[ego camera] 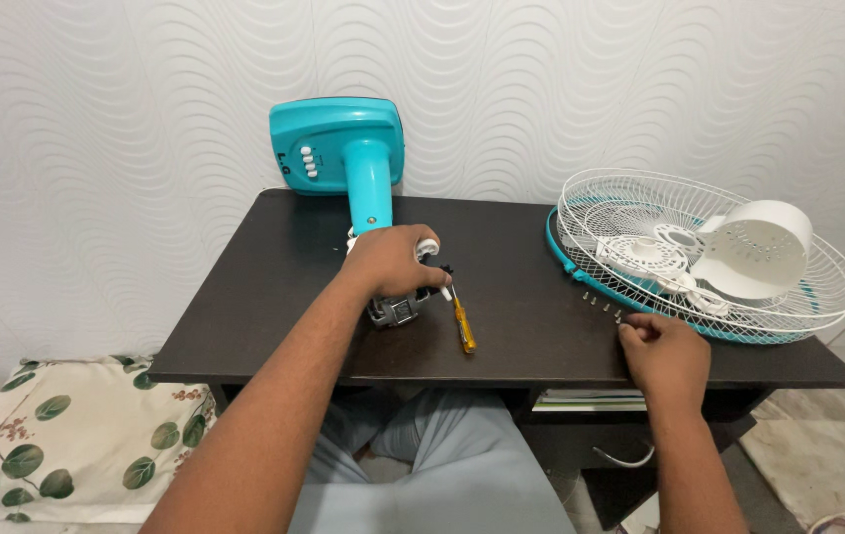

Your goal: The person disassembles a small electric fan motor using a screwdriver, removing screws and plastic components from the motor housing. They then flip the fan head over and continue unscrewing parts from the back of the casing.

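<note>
The person's left hand [390, 259] reaches forward from about 7 o'clock, the forearm stretched diagonally over the dark table [244, 326], and the hand lies palm down with the fingers curled over the top of the fan motor [401, 307], gripping it; the knuckles face the camera and the wrist is nearly straight. The motor sits at the table's centre, at the foot of the teal fan stand [367, 188], whose neck runs toward 12 o'clock to a square teal base tipped against the wall, showing white buttons. Just at 3 o'clock of the motor lies a yellow-handled screwdriver [463, 324], resting on the table with its handle pointing toward 5 o'clock, not touched by the hand. The right hand [662, 351] comes in from 5 o'clock, the forearm nearly upright in view, the fingers bent tightly inward with the tips pinched together at the table surface; whether something lies between them cannot be told. Its fingertips sit beside a short row of small screws [601, 303] trailing toward 11 o'clock. Beyond, at 2 o'clock, a white wire fan guard [818, 277] with a teal rim lies flat, holding a white motor cover [761, 247].
</note>
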